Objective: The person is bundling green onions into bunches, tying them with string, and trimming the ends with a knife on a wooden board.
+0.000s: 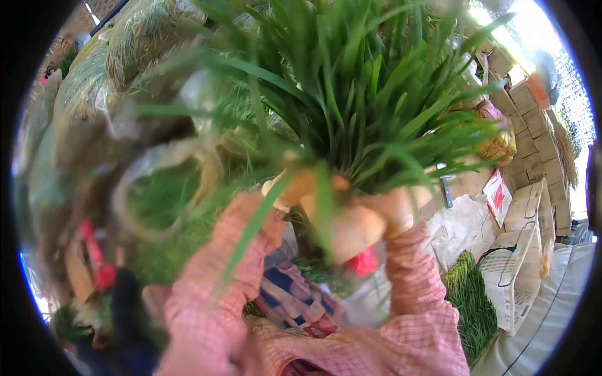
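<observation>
A thick bunch of garlic chives [357,106], with long flat green leaves, fans upward and fills the upper middle of the view. Both hands close around its lower end, under the spread leaves. My left hand [285,188] grips the left side, partly covered by drooping blades. On the right side my right hand [395,210] is wrapped round the base. A pale tan surface [351,232] shows between the hands, blurred by motion. Just below it is a bright red patch [362,261]. Pink checked sleeves cover both forearms.
Clear plastic bags of greens [138,50] are piled at upper left. More loose greens [163,194] lie at left. At right are a white plastic crate [511,269], a heap of cut greens [473,313], a blue-handled tool [446,191] and stacked cardboard boxes [536,138].
</observation>
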### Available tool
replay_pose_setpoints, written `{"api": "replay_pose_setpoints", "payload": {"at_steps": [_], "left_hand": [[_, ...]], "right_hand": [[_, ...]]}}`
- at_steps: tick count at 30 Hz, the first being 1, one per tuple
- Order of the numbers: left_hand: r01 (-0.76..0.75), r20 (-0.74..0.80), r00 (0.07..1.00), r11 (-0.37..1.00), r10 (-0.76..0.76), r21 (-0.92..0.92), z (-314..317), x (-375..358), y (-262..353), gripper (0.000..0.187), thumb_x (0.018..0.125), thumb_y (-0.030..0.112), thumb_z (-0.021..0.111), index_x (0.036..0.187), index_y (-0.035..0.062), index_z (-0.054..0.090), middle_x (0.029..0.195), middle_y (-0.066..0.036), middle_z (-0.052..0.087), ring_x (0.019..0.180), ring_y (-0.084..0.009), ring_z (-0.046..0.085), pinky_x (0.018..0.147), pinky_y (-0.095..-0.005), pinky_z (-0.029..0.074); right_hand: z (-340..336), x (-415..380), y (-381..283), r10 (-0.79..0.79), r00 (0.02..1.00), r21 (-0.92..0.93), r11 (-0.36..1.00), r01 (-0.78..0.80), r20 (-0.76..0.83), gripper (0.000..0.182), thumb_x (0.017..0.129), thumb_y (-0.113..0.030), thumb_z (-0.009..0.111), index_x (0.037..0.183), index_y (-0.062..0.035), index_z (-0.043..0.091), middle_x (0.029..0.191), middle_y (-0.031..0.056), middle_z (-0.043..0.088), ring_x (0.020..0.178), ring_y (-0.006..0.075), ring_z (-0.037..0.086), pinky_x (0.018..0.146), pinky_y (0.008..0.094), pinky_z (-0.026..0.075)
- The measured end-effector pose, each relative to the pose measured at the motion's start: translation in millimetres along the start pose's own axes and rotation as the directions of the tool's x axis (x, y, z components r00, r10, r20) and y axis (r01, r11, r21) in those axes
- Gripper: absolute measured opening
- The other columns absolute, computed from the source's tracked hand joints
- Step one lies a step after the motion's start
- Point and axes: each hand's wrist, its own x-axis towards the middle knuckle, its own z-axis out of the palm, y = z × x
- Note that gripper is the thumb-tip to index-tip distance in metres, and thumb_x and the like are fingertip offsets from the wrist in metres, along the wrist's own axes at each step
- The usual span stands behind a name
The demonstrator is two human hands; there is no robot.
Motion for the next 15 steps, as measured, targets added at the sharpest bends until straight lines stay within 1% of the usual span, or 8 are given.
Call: {"api": "replay_pose_setpoints", "payload": {"at_steps": [1, 4, 5, 7, 9, 10, 12, 15], "left_hand": [[-0.125, 0.001, 0.992, 0.971, 0.128, 0.204, 5.5, 2.2, 18.3, 0.024, 0.082, 0.013, 0.061, 0.103, 0.0029, 0.060, 0.084, -0.002, 0.062, 0.076, -0.0125, 0.059, 0.067, -0.0272, 0.048], [0.065, 0.025, 0.997, 0.986, -0.069, 0.151, 27.2, 28.2, 89.2, 0.032, 0.074, 0.014, 0.073, 0.101, 0.0020, 0.060, 0.081, -0.003, 0.063, 0.074, -0.0113, 0.058, 0.066, -0.0247, 0.047], [0.085, 0.012, 0.996, 0.967, -0.084, -0.239, 33.1, 33.9, 93.9, 0.032, 0.074, 0.014, 0.073, 0.100, 0.0022, 0.061, 0.082, -0.004, 0.064, 0.075, -0.0116, 0.059, 0.067, -0.0248, 0.047], [0.115, 0.137, 0.990, 0.820, -0.044, -0.560, 31.0, 36.1, 88.4, 0.036, 0.074, 0.013, 0.072, 0.104, 0.0022, 0.057, 0.088, -0.005, 0.063, 0.080, -0.0131, 0.059, 0.070, -0.0261, 0.048], [0.137, 0.398, 0.914, 0.865, 0.077, -0.483, 7.8, 40.5, 78.2, 0.044, 0.075, 0.011, 0.071, 0.113, 0.0018, 0.051, 0.099, -0.008, 0.061, 0.088, -0.0154, 0.058, 0.075, -0.0283, 0.048], [0.198, 0.311, 0.950, 0.844, -0.039, -0.498, 18.6, 33.6, 75.1, 0.044, 0.076, 0.010, 0.070, 0.113, 0.0017, 0.050, 0.100, -0.008, 0.060, 0.088, -0.0159, 0.058, 0.075, -0.0284, 0.048], [0.285, 0.116, 0.956, 0.773, -0.268, -0.566, 40.0, 20.2, 68.5, 0.044, 0.076, 0.008, 0.069, 0.114, 0.0015, 0.048, 0.102, -0.009, 0.059, 0.088, -0.0168, 0.059, 0.075, -0.0286, 0.049], [0.088, -0.084, 0.988, 0.921, -0.129, -0.381, 42.9, 14.9, 64.2, 0.041, 0.075, 0.006, 0.069, 0.111, 0.0025, 0.051, 0.099, -0.007, 0.059, 0.088, -0.0156, 0.057, 0.076, -0.0287, 0.048]], "right_hand": [[5.5, 1.5, -1.7, 0.108, 0.994, 0.197, 0.975, -0.105, -0.004, 0.050, 0.066, 0.001, 0.075, 0.111, -0.0008, 0.053, 0.107, 0.0055, 0.059, 0.096, 0.0158, 0.055, 0.082, 0.0287, 0.047], [4.4, 13.0, -7.7, 0.267, 0.963, 0.480, 0.849, -0.220, -0.029, 0.050, 0.066, 0.004, 0.074, 0.111, -0.0010, 0.052, 0.102, 0.0034, 0.060, 0.089, 0.0152, 0.057, 0.077, 0.0275, 0.049], [-1.0, 18.2, -23.9, 0.340, 0.940, 0.633, 0.726, -0.271, 0.013, 0.051, 0.066, 0.004, 0.075, 0.111, -0.0013, 0.053, 0.101, 0.0033, 0.060, 0.088, 0.0151, 0.058, 0.075, 0.0273, 0.050], [-10.5, 15.2, -16.0, 0.068, 0.997, 0.139, 0.988, -0.071, 0.030, 0.054, 0.067, 0.001, 0.074, 0.115, -0.0010, 0.050, 0.103, 0.0061, 0.059, 0.089, 0.0166, 0.058, 0.075, 0.0288, 0.051], [-20.3, 7.7, -3.8, -0.084, 0.992, -0.327, 0.939, 0.110, 0.092, 0.059, 0.068, -0.004, 0.073, 0.120, -0.0008, 0.046, 0.110, 0.0080, 0.057, 0.094, 0.0180, 0.057, 0.079, 0.0312, 0.050], [-15.5, 3.2, 4.8, -0.112, 0.992, -0.323, 0.938, 0.126, 0.062, 0.061, 0.067, 0.000, 0.073, 0.121, -0.0006, 0.044, 0.111, 0.0090, 0.055, 0.094, 0.0181, 0.056, 0.077, 0.0302, 0.051], [4.0, 2.2, 20.8, -0.011, 0.990, 0.199, 0.979, 0.038, -0.138, 0.066, 0.065, 0.008, 0.072, 0.122, -0.0003, 0.041, 0.115, 0.0110, 0.052, 0.094, 0.0185, 0.056, 0.075, 0.0282, 0.052], [-1.0, 7.6, 22.5, 0.076, 0.988, 0.202, 0.978, -0.048, -0.136, 0.066, 0.064, 0.010, 0.072, 0.122, 0.0009, 0.041, 0.116, 0.0115, 0.052, 0.095, 0.0169, 0.055, 0.077, 0.0276, 0.051]]}}
